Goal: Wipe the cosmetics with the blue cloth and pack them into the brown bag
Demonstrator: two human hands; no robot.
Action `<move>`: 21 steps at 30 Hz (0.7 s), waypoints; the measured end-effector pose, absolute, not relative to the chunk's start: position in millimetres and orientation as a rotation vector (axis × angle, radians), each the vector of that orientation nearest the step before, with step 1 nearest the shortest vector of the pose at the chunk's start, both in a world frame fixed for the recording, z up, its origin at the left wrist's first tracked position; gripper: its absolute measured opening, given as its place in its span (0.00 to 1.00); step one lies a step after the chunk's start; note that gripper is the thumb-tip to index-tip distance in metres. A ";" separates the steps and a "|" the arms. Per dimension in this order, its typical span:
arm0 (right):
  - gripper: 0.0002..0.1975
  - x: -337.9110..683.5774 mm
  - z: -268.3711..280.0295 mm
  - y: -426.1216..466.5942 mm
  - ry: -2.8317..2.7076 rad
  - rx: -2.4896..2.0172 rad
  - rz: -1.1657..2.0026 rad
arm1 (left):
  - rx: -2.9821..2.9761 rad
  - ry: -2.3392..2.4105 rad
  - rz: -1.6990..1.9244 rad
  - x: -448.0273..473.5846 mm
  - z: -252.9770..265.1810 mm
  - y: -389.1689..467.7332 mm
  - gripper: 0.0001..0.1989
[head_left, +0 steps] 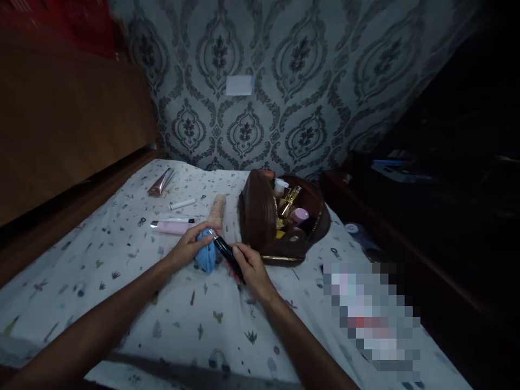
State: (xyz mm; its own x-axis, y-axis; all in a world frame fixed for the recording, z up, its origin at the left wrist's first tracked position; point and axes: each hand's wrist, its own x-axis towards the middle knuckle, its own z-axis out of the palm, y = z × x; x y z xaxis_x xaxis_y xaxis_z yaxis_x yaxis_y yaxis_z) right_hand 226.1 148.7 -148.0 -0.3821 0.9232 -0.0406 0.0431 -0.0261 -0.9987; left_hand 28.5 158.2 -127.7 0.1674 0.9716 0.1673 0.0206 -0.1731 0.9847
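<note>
My left hand (pixel 196 244) is closed round a crumpled blue cloth (pixel 206 257), which touches the silver end of a slim black cosmetic tube (pixel 227 253). The tube's other end lies in my right hand (pixel 252 265), with the fingers wrapped round it. Its exact kind cannot be made out. Just beyond my left hand are a peach squeeze tube (pixel 218 210) and a pink tube (pixel 170 227). To the right of these stands an open brown makeup bag (pixel 260 216) with a gold zip, holding bottles, a gold tube and a pink-lidded jar (pixel 300 215).
A white pen-like stick (pixel 182 205) and a rose-gold tube (pixel 161 182) lie farther back on the patterned sheet (pixel 162 319). A wooden panel (pixel 73 119) borders the left, dark furniture the right. A blurred-out item (pixel 374 319) lies at front right.
</note>
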 end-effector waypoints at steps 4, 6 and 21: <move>0.22 225.9 -145.6 149.0 -1.601 -1.045 1.293 | 1.421 1.117 1.237 29.8 -126.0 161.4 0.17; 0.18 226.0 -144.3 148.9 -1.632 -1.041 1.146 | 1.403 1.139 1.250 30.0 -125.6 161.9 0.17; 0.21 226.6 -149.5 147.2 -1.683 -0.984 1.196 | 1.251 1.059 1.281 31.0 -124.7 159.1 0.21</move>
